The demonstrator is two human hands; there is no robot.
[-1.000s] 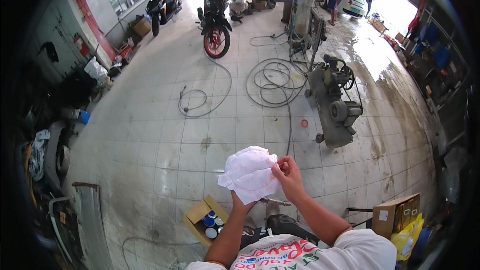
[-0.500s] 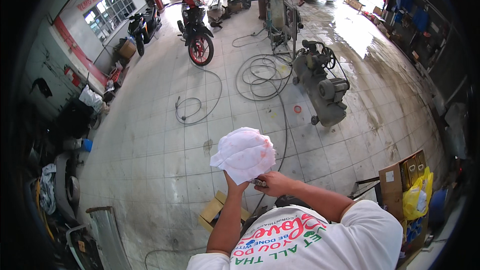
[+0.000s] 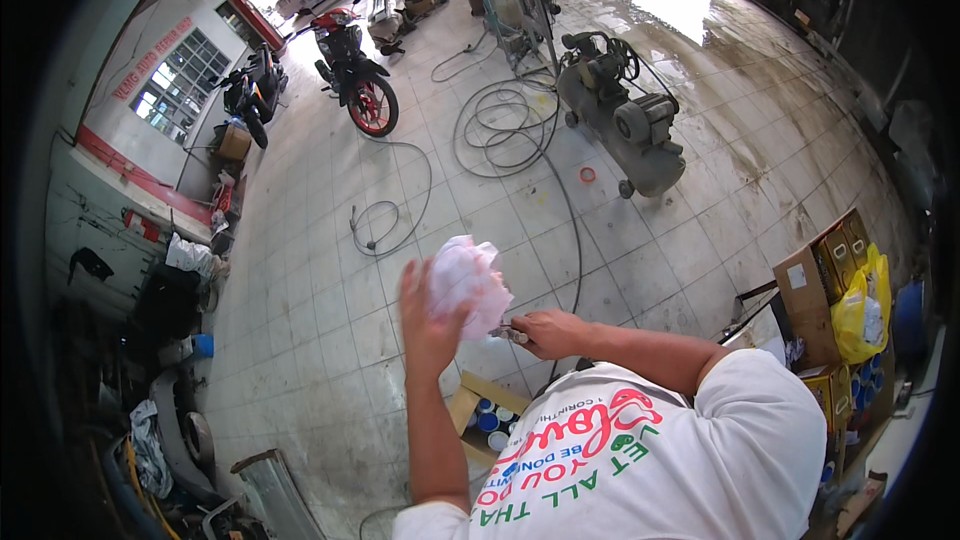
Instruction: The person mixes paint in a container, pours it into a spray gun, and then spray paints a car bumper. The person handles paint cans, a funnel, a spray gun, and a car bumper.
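Observation:
In front of me is a crumpled white cloth [image 3: 465,280] with faint reddish stains, draped over something that I cannot see. My left hand [image 3: 430,325] cups its left side, the thumb lying across the near side and the blurred fingers up along the edge. Just to the right, below the cloth, my right hand [image 3: 548,334] is closed round a metal tool [image 3: 510,334] that looks like a spray gun. Only a short silvery part of it shows; its top seems covered by the cloth.
A dark hose [image 3: 572,210] runs along the tiled floor from coils near an air compressor [image 3: 625,120]. An open carton [image 3: 465,408] of cans stands beside my left arm. Boxes and a yellow bag [image 3: 862,310] are at right. A red-wheeled motorcycle [image 3: 355,75] stands ahead.
The cloth has gone from spread out wide to bunched and narrower. My left hand has moved from beneath it up to its left side. The whole view has tilted and shifted.

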